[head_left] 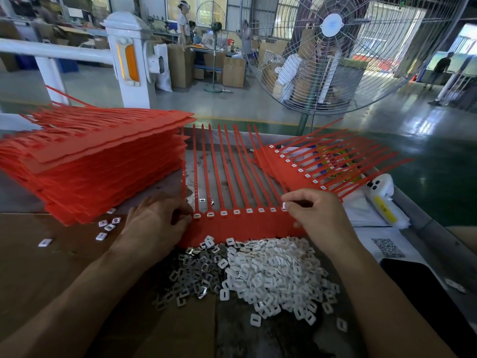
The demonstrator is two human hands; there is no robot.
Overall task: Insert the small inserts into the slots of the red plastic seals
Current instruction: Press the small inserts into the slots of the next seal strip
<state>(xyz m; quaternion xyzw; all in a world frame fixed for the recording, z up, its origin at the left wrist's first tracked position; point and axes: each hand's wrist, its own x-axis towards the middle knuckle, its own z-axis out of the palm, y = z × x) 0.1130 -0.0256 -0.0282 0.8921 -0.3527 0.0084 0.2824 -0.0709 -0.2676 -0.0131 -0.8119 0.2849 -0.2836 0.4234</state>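
Observation:
A red sheet of joined plastic seals [245, 226] lies in front of me, its tails pointing away. Small inserts fill the row of slots along its head edge. My right hand [317, 215] pinches a small white insert [284, 205] over the slot at the sheet's right end. My left hand [157, 223] grips the sheet's left end, fingers curled at its edge. Below the sheet lie a heap of white plastic inserts [273, 275] and a heap of small metal inserts [191, 275].
A tall stack of red seal sheets [98, 161] stands at the left. Another filled sheet [296, 166] lies at the back right over papers. Loose inserts [107, 224] lie on the cardboard. A white device with a yellow label [382, 200] and a dark phone [426, 293] are at the right.

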